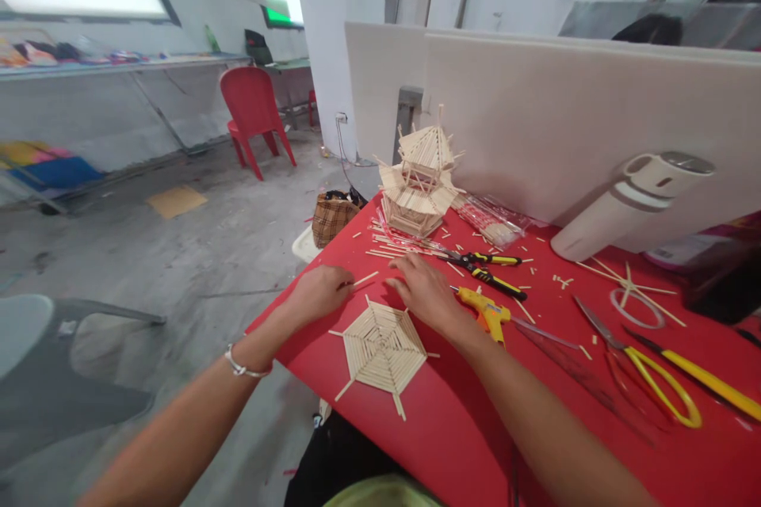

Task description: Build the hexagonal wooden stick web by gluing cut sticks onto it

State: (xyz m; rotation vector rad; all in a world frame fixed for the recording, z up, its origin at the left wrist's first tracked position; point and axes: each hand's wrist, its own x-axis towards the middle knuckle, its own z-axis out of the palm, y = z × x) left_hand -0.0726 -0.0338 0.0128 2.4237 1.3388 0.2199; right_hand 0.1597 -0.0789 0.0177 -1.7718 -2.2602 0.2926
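My left hand [319,293], with a bracelet at the wrist, pinches a short wooden stick [365,279] that points right across the table. My right hand [421,289] hovers near it with curved fingers apart and nothing visible in them. Just below both hands, a web-shaped hexagonal panel of wooden sticks [385,348] lies flat, stick ends jutting from its corners. A yellow glue gun [487,312] rests right of my right hand. Beyond the hands lie loose sticks [397,245] and black-and-yellow cutting pliers [484,268].
A tiered stick pagoda [419,182] stands at the red table's [452,420] far corner, by bagged sticks [493,223]. To the right are scissors [639,360], a yellow-handled knife [707,376], a tape ring [637,309] and a leaning white bottle [624,210]. A white board [583,111] borders the back.
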